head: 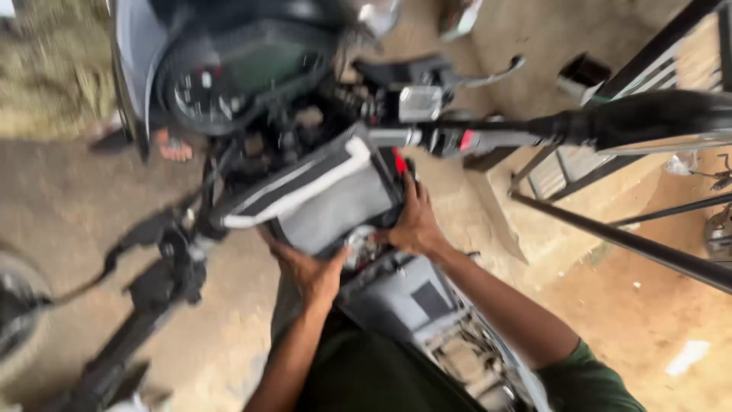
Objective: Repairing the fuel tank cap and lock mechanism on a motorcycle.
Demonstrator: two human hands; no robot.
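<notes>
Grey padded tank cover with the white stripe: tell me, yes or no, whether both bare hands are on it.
Yes: the left hand grips the near edge of the grey padded tank cover, and the right hand presses its right side.

We are outdoors in a dirt yard: a motorcycle [305,130] stands on bare ground [69,198] beside a metal railing [625,76].
</notes>
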